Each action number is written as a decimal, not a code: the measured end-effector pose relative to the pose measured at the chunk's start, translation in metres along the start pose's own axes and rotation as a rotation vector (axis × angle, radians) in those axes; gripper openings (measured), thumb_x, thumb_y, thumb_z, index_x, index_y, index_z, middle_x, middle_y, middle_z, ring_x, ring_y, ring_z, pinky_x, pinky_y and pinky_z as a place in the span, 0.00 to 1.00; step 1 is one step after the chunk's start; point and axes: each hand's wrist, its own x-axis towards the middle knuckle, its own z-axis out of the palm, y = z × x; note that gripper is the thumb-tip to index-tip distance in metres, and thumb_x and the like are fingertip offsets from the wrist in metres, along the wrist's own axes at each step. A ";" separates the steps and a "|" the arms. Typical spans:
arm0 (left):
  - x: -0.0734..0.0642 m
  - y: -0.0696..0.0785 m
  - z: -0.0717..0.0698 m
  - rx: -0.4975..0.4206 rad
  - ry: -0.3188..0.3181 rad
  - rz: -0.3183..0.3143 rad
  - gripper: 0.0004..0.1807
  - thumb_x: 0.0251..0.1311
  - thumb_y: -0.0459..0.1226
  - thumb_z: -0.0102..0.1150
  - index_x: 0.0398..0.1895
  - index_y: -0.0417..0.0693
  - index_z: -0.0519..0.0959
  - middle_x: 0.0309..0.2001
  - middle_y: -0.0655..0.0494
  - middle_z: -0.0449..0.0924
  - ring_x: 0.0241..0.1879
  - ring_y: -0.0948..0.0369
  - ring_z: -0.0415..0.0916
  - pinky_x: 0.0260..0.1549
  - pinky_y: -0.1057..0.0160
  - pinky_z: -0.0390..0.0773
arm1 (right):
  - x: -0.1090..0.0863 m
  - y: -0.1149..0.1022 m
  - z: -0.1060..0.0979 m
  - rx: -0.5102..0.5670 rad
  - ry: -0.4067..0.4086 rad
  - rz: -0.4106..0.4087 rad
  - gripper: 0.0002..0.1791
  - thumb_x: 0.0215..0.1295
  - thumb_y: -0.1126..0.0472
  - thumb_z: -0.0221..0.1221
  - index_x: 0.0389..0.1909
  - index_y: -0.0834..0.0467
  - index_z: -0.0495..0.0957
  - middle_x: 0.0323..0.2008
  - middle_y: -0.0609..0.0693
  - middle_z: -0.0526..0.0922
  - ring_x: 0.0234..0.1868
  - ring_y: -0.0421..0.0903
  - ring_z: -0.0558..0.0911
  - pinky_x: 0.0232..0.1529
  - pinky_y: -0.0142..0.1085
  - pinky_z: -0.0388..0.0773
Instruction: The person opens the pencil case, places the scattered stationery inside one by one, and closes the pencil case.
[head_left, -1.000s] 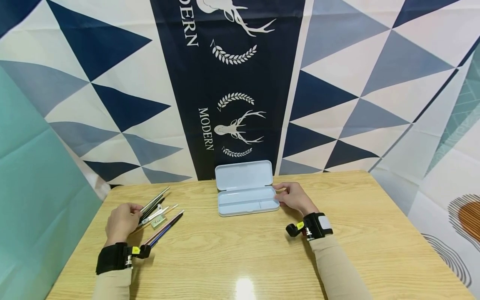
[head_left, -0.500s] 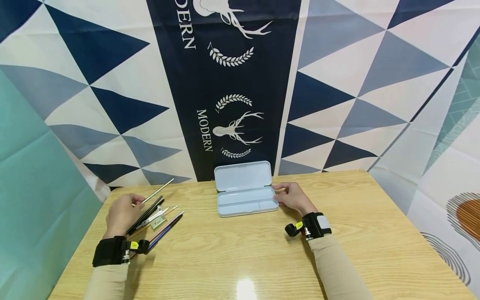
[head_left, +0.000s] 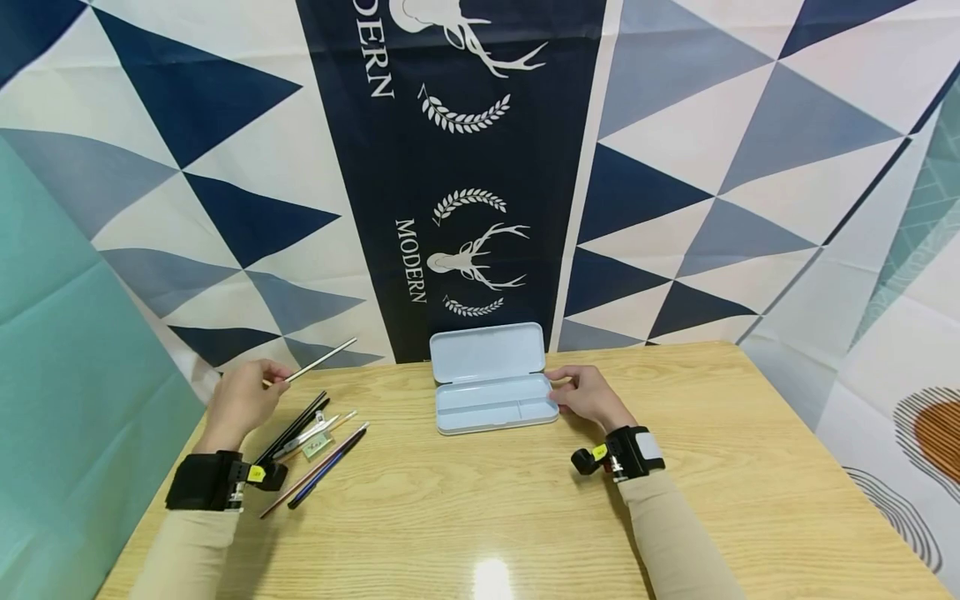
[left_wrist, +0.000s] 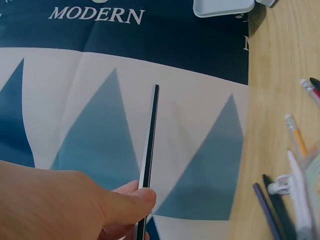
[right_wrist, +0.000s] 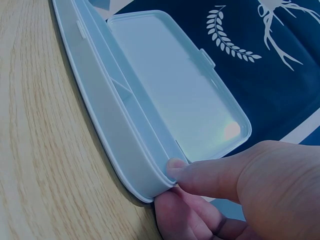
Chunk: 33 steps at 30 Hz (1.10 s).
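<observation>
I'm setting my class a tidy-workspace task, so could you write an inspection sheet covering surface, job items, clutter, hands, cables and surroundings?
Surface: wood-grain table, one bright light reflection.
Job's things: pale-blue pencil case, lid open; two-tone pencil, held up.
Clutter: blue pen, reddish pencil and other stationery, loose on the table's left.
Left hand: pinches the two-tone pencil.
Right hand: grips the pencil case's right end, thumb over the rim.
Cables: nothing seen.
Surroundings: patterned cloth behind, with deer and the word MODERN; teal cloth at left.

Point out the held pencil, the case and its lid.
Held pencil (left_wrist: 151, 142): left wrist view, on its shaft.
Case (right_wrist: 112, 135): right wrist view, on its outer wall.
Lid (right_wrist: 182, 87): right wrist view, on its inner face.
</observation>
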 end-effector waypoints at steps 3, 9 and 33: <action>0.003 0.005 -0.004 0.017 -0.007 0.028 0.09 0.77 0.30 0.65 0.52 0.32 0.88 0.47 0.32 0.90 0.40 0.40 0.86 0.39 0.46 0.81 | 0.000 0.000 -0.001 0.000 0.000 -0.002 0.25 0.76 0.69 0.67 0.72 0.68 0.81 0.31 0.50 0.83 0.33 0.42 0.82 0.36 0.31 0.81; 0.007 0.015 0.001 0.020 -0.030 0.054 0.08 0.77 0.30 0.66 0.51 0.32 0.88 0.48 0.32 0.90 0.44 0.39 0.87 0.40 0.43 0.84 | -0.001 0.002 -0.001 -0.003 0.006 0.003 0.26 0.76 0.68 0.67 0.72 0.68 0.81 0.31 0.50 0.82 0.33 0.43 0.82 0.36 0.32 0.80; 0.010 0.019 0.029 0.008 0.016 0.177 0.06 0.78 0.30 0.66 0.51 0.37 0.87 0.46 0.38 0.86 0.42 0.46 0.84 0.42 0.46 0.82 | 0.000 -0.001 0.002 0.001 0.015 0.006 0.25 0.75 0.70 0.67 0.71 0.68 0.82 0.30 0.50 0.80 0.32 0.42 0.82 0.35 0.30 0.81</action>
